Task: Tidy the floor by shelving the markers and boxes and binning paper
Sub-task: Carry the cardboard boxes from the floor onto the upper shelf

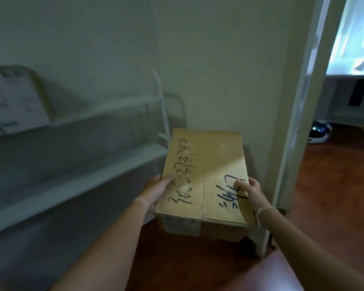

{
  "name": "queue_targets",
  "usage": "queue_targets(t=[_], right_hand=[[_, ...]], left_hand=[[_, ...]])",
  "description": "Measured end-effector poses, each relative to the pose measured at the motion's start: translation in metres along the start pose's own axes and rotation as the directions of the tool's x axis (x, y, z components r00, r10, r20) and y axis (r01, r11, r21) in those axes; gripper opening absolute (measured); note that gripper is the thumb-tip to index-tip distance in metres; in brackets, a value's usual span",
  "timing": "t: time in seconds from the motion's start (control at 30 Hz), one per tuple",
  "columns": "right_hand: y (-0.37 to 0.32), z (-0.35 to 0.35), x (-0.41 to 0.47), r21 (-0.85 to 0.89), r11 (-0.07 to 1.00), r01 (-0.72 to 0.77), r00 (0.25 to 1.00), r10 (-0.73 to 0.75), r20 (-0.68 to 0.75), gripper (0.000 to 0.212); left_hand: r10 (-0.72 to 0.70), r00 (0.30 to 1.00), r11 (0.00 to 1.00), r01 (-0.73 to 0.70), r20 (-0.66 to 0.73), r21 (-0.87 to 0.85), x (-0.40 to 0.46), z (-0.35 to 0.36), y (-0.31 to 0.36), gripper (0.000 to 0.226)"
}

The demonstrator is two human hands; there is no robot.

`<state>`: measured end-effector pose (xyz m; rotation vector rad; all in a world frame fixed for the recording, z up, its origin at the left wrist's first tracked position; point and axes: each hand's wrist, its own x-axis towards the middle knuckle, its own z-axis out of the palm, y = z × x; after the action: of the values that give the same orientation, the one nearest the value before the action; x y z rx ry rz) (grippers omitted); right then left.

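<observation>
A brown cardboard box (206,164) with black handwritten numbers on its closed top flaps is held in the air in front of me, above the floor. My left hand (155,189) grips its left side with the thumb on top. My right hand (251,191) grips its right side, thumb resting on the lid. To the left stands a white metal shelf rack (76,152) with several slanted tiers; the box's far left corner is close to the rack's end post. No markers or paper show in this view.
A pale wall (218,70) rises just behind the box. A white door frame (298,122) stands to the right, opening onto another room with a wooden floor (332,196) and white furniture (348,101). A dark round object (320,133) lies on that floor.
</observation>
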<state>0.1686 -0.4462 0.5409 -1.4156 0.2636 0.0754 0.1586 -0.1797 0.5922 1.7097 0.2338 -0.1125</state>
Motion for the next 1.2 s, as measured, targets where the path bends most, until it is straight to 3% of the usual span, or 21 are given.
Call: queue_targets(t=[0.2, 0.3, 0.47, 0.67, 0.9, 1.1, 1.13, 1.2], right_hand=[[-0.115, 0.071, -0.039, 0.052, 0.982, 0.181, 0.978, -0.185, 0.098, 0.061], [-0.166, 0.111, -0.060, 0.126, 0.956, 0.264, 0.938, -0.285, 0.200, 0.046], [-0.214, 0.169, -0.077, 0.316, 0.931, 0.183, 0.863, -0.306, 0.402, 0.034], [-0.230, 0.228, -0.064, 0.430, 0.888, 0.162, 0.822, -0.362, 0.439, 0.045], [-0.228, 0.268, -0.018, 0.382, 0.906, 0.184, 0.800, -0.364, 0.477, 0.050], [-0.233, 0.301, 0.015, 0.360, 0.920, 0.158, 0.832, -0.320, 0.453, 0.045], [-0.234, 0.307, 0.020, 0.381, 0.909, 0.170, 0.854, -0.329, 0.404, 0.038], [-0.238, 0.319, 0.023, 0.421, 0.874, 0.241, 0.882, -0.379, 0.280, 0.025]], left_hand=[[0.201, 0.976, 0.979, -0.202, -0.082, -0.002, -0.057, -0.074, 0.114, 0.035], [0.340, 0.934, 0.940, -0.342, -0.106, -0.001, -0.082, -0.116, 0.159, 0.034], [0.455, 0.874, 0.888, -0.460, -0.171, 0.011, -0.110, -0.173, 0.204, 0.029], [0.425, 0.855, 0.876, -0.471, -0.297, -0.104, -0.100, -0.222, 0.216, 0.026], [0.400, 0.882, 0.872, -0.450, -0.250, -0.194, -0.056, -0.248, 0.205, 0.039], [0.376, 0.879, 0.849, -0.454, -0.294, -0.270, -0.021, -0.268, 0.197, 0.021], [0.375, 0.877, 0.846, -0.456, -0.300, -0.276, -0.017, -0.270, 0.196, 0.025], [0.383, 0.867, 0.853, -0.465, -0.318, -0.239, -0.009, -0.275, 0.198, 0.059]])
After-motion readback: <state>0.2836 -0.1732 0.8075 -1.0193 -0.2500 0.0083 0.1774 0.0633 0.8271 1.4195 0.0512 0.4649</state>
